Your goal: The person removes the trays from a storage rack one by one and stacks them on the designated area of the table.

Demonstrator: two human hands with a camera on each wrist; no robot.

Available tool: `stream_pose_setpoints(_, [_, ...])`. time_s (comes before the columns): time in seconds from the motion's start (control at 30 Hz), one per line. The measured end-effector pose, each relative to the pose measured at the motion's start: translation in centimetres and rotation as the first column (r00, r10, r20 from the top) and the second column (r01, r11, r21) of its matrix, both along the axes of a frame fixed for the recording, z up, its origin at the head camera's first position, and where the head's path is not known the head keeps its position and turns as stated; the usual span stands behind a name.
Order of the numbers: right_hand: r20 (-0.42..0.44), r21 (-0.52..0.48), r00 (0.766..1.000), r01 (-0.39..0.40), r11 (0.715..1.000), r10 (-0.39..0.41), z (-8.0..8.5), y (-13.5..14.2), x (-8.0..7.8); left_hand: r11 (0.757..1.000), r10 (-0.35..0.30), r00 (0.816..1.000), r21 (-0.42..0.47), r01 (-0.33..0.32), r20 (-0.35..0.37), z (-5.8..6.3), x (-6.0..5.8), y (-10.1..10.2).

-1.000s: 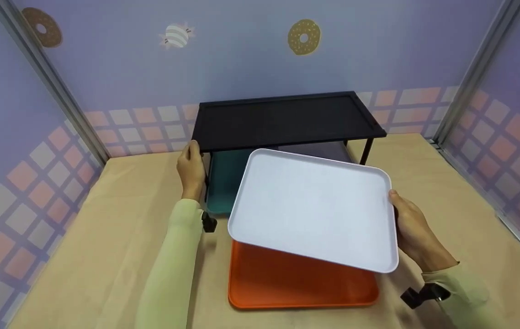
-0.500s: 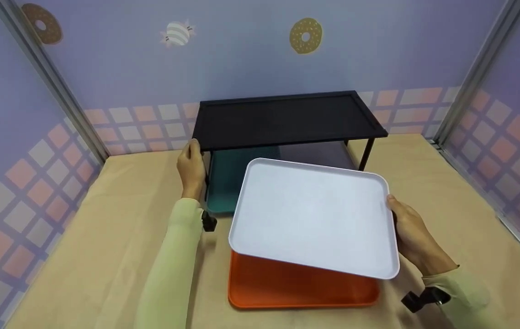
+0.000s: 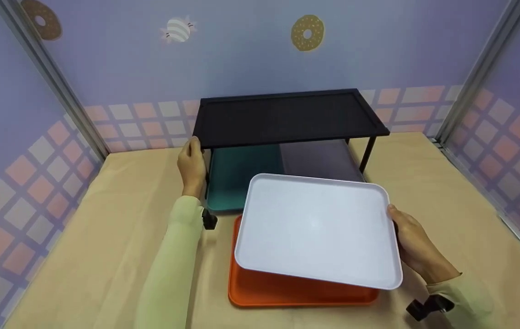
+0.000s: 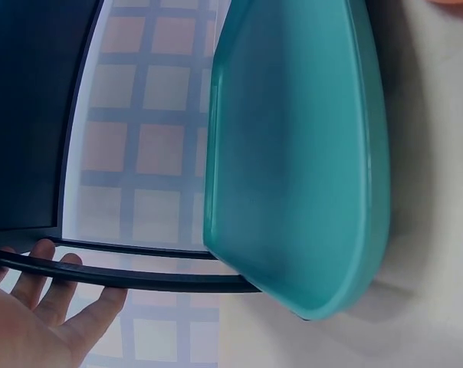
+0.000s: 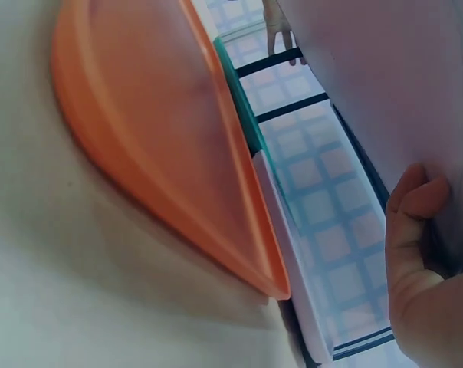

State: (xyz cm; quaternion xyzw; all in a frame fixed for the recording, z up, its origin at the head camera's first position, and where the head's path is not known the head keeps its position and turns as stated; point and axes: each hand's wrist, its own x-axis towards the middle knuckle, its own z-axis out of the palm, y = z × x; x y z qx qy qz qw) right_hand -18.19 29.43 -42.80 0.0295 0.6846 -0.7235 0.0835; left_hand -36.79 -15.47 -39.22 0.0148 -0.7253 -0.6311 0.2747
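My right hand [image 3: 417,244] grips the right edge of a white tray [image 3: 317,228], thumb on top. The tray is tilted and held above an orange tray [image 3: 296,292] on the table; in the right wrist view the white tray's underside [image 5: 392,84] shows. My left hand [image 3: 191,167] holds the front left corner of a black rack [image 3: 287,119]. Its fingers [image 4: 63,287] curl at the rack's leg in the left wrist view. Under the rack lie a teal tray [image 3: 241,178] and, to its right, a greyish-purple tray [image 3: 317,160], its front hidden by the white tray.
A beige cloth [image 3: 118,228] covers the table. Purple printed walls [image 3: 241,50] stand behind and at both sides, with metal posts [image 3: 50,82] at the corners. The rack's right front leg [image 3: 368,154] stands close behind the white tray.
The white tray and my right hand have come down and toward me, so more of the teal and greyish-purple trays shows. My left hand keeps its hold on the rack.
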Motion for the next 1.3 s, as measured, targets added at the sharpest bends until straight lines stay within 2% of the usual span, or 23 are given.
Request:
stream_pose_setpoints(0.43, [0.028,0.007,0.999,-0.032,0.999,0.032,-0.9,0.5,0.3,1.000,0.009,1.000,-0.014,-0.010,-0.007,0.2,-0.1,0.1])
stream_pose_setpoints(0.67, [0.032,0.009,0.996,-0.084,0.996,0.084,-1.4,0.7,0.0,1.000,0.021,1.000,-0.016,-0.021,-0.008,0.0,-0.1,0.1])
stream_pose_setpoints(0.9, [0.032,0.013,0.997,-0.077,0.997,0.077,-1.7,0.4,0.0,0.999,0.030,1.000,-0.018,-0.030,-0.005,0.0,-0.1,0.0])
stream_pose_setpoints(1.3, [0.031,0.016,0.993,-0.115,0.993,0.115,-2.6,0.1,-0.1,1.000,0.021,1.000,-0.010,-0.021,0.000,0.1,-0.1,0.0])
